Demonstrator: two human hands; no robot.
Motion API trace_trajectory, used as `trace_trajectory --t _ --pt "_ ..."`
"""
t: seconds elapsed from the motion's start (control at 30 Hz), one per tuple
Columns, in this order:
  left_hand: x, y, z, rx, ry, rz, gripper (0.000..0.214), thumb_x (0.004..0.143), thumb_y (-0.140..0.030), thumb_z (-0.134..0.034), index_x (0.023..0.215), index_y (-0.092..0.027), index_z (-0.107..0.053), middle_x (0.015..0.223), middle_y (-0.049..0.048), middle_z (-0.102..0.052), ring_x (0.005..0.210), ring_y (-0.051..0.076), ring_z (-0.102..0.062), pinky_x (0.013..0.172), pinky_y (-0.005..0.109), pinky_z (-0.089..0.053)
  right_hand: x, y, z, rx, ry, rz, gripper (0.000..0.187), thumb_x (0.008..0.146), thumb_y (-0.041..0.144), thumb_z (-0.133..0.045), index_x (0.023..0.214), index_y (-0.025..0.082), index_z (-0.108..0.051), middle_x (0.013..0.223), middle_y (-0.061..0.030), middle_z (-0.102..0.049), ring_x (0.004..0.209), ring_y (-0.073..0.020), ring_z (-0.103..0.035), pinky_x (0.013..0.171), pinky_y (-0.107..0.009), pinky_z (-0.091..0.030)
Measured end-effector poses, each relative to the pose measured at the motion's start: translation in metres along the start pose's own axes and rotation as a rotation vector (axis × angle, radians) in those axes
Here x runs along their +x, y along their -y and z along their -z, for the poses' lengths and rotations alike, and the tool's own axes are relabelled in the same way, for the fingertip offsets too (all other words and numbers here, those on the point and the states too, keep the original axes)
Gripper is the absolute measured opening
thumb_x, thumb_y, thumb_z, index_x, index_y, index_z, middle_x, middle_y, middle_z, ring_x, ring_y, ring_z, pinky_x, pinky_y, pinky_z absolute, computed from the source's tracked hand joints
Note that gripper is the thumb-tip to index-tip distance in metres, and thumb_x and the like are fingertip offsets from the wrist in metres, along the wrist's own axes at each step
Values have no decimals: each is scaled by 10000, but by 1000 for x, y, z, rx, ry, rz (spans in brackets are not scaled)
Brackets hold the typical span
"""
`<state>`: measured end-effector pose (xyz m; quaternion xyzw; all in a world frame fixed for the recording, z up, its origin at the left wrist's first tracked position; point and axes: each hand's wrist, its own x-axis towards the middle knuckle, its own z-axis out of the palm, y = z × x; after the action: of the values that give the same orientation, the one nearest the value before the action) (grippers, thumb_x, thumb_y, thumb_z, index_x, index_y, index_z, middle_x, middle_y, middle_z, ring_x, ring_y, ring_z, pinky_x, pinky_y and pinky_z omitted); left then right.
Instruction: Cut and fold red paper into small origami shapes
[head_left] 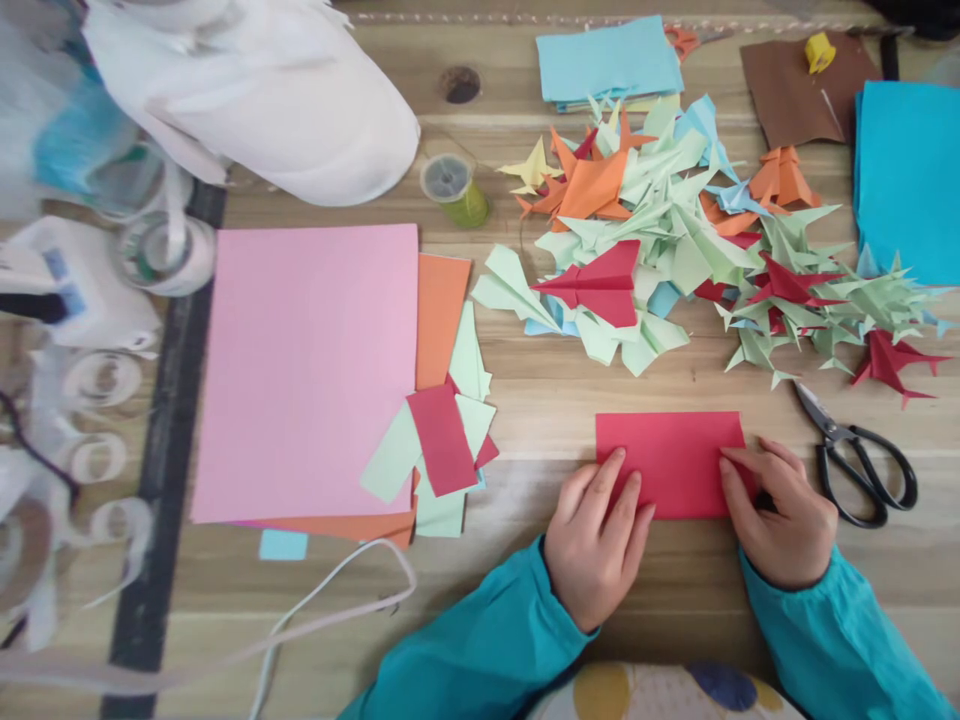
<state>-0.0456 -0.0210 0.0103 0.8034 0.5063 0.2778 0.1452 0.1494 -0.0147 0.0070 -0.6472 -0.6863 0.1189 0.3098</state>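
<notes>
A red rectangular sheet of paper [670, 462], apparently folded, lies flat on the wooden table [540, 400] in front of me. My left hand [600, 540] rests on its lower left corner with fingers stretched flat and together. My right hand [780, 520] presses the paper's right edge with curled fingers, pinching that edge. Both wrists wear teal sleeves.
Black scissors [859, 455] lie right of my right hand. A heap of folded paper planes [705, 240] fills the far right. Pink sheets [307, 370] over orange ones, with paper scraps [442, 440], lie at left. A green thread spool [455, 187], blue paper stacks [907, 180] and tape rolls [169, 250] stand around.
</notes>
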Motion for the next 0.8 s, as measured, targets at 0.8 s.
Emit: trace_trajectory --t 0.8 --pt "3 1 2 23 15 -42 284 722 -87 -637 1000 -32 -625 1132 221 -591 1010 305 -541 794 417 -499 4 7 -2 -37 -6 -47 203 762 117 -574 944 182 -636 688 2 -648 573 -108 -575 892 -383 -500"
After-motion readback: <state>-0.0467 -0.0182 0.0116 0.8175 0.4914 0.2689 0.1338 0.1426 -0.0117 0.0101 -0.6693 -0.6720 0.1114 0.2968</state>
